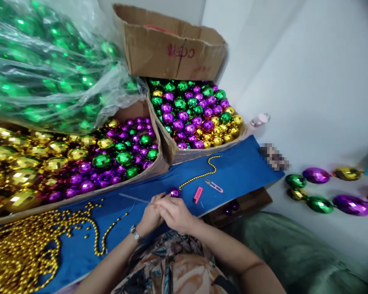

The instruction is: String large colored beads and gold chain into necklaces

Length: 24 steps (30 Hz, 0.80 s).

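My left hand (151,216) and my right hand (174,214) are closed together at the near edge of the blue table covering, my right fingers lying over my left. What they pinch between them is hidden. A thin pale strip (131,198), perhaps a long needle, reaches left from my left fingers. Just beyond my right hand sits a shiny purple ball (174,192), and a string of small gold beads (196,177) runs away from it. To the right lie a pink lighter (198,195) and thread snips (214,186) with a pink handle.
A heap of gold bead strings (21,249) covers the left of the table. Behind stand cardboard boxes (174,53) of purple, green and gold balls (188,116), with a plastic bag (49,69) of green balls at left. Large ball strings (319,204) hang at right.
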{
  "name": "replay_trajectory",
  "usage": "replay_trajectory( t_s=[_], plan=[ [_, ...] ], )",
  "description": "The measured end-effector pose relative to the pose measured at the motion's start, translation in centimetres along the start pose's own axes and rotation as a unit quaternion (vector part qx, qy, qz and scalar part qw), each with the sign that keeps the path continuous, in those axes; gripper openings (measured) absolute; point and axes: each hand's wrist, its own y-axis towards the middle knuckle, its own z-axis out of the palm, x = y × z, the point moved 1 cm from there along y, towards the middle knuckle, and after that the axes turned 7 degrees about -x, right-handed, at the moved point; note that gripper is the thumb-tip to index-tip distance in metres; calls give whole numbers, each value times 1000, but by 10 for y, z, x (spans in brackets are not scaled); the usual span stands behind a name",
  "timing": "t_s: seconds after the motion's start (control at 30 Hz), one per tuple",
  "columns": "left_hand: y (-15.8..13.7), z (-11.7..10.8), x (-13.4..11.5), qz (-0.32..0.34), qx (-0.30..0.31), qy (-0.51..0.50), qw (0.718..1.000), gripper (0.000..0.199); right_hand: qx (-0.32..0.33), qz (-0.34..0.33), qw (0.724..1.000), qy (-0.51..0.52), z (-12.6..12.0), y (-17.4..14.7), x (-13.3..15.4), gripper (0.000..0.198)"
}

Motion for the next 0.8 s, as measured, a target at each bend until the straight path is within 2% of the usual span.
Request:
replay_trajectory(
  t_s=[0.1,0.2,0.27,0.37,0.43,0.53,0.63,0.73,0.8],
  plan=[
    [11,5,-5,42,22,120,992,38,-49,71,993,81,-32,2,7,26],
    [25,0,-10,81,13,216,973,46,-142,118,968,167,-70,2,15,23],
    [33,-3,-7,91,5,245,965,47,-225,103,942,225,-94,3,23,20],
    [39,-8,5,88,-2,248,965,47,-332,40,898,285,-125,6,35,14],
    [40,-10,15,78,-6,232,969,47,-356,23,888,290,-139,7,40,13],
    [40,-14,28,74,-4,223,972,47,-365,43,894,257,-152,5,38,14],
    [40,-20,38,76,5,245,966,46,-410,42,883,227,-161,1,31,13],
    [37,-26,38,81,12,284,955,52,-421,38,876,231,-166,-1,25,14],
    [33,-31,29,107,24,305,946,61,-409,52,878,245,-166,-3,18,13]
  ],
)
